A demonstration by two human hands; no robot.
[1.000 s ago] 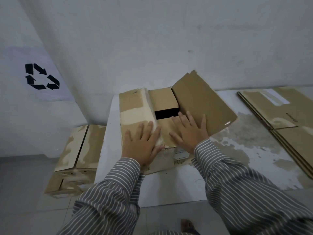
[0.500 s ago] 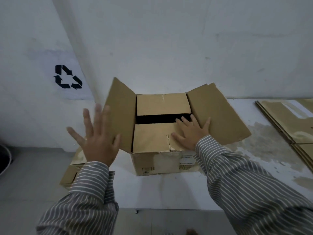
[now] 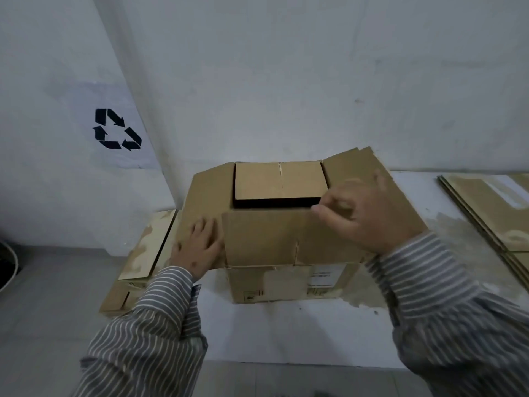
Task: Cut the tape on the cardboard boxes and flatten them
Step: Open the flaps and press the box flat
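A brown cardboard box stands on the white table against the wall, its top flaps spread. The far inner flap lies level over a dark gap. My left hand presses flat on the left outer flap, fingers apart. My right hand curls its fingers around the far right corner of the near inner flap, which tilts up toward me. The right outer flap slopes outward behind that hand.
Flattened cardboard sheets lie stacked at the table's right end. Another cardboard box sits on the floor left of the table. A recycling symbol is painted on the left wall. A dark round object shows at the far left edge.
My left hand came down from the air onto the left outer flap, pushing it outward. My right hand went from lying flat on the near inner flap to gripping and lifting its edge.
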